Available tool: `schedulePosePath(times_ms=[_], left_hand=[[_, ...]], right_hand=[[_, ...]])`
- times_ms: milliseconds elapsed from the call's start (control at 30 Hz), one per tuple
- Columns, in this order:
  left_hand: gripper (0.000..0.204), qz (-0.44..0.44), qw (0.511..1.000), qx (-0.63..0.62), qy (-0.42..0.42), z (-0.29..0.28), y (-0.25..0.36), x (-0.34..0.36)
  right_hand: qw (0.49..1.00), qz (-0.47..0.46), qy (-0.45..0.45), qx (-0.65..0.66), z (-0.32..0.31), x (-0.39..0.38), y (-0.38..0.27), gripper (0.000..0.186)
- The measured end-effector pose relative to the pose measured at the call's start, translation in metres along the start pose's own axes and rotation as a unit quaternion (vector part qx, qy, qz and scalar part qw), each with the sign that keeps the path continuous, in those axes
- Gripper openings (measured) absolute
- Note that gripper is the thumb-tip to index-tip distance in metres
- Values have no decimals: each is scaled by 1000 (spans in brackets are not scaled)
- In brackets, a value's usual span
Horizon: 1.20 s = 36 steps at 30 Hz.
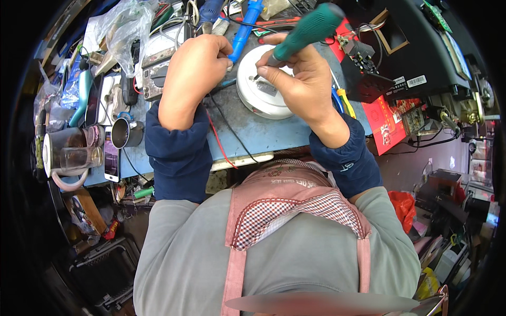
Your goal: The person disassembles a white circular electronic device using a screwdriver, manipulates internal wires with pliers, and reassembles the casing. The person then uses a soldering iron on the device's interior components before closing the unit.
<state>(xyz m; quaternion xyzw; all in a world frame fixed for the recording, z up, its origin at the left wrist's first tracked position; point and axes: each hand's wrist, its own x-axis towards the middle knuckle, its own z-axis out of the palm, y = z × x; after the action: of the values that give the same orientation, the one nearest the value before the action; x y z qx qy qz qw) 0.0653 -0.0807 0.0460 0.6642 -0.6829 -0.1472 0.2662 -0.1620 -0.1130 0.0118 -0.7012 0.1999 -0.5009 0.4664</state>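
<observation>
My right hand (300, 87) grips a green-handled screwdriver (308, 34) over a white round device (263, 102) on the blue-grey mat. Thumb and finger are close to a small recess on the device's top, where the tool's lower end is partly hidden. My left hand (192, 73) is curled, its fingertips beside the lower end of a blue tubular tool (242, 34); what they hold, if anything, is hidden. Black and red leads (221, 142) run down the mat below my left hand.
At left are a metal cup (121, 132), phone (111, 155), glass jug (63, 150), plastic bags (116, 31) and metal-cased electronics (158, 58). At right stand a large black housing (421, 52), a red printed packet (382, 129) and a yellow-handled tool (345, 102). The table's front edge curves below both hands.
</observation>
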Motion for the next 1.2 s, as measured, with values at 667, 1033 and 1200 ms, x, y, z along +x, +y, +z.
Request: schedulePosePath(times_ms=[667,1033,1200], left_hand=[[92,262,788,-557,-7,-5,27,-8],[67,217,900,-374,58,-11,39,-27],[60,147,925,-271,223,-1,49,-23]], right_hand=[[981,-49,-73,-174,7,17,-3,35],[978,-149,-55,-138,11,13,9,33],[990,-104,-54,-84,14,14,16,27]])
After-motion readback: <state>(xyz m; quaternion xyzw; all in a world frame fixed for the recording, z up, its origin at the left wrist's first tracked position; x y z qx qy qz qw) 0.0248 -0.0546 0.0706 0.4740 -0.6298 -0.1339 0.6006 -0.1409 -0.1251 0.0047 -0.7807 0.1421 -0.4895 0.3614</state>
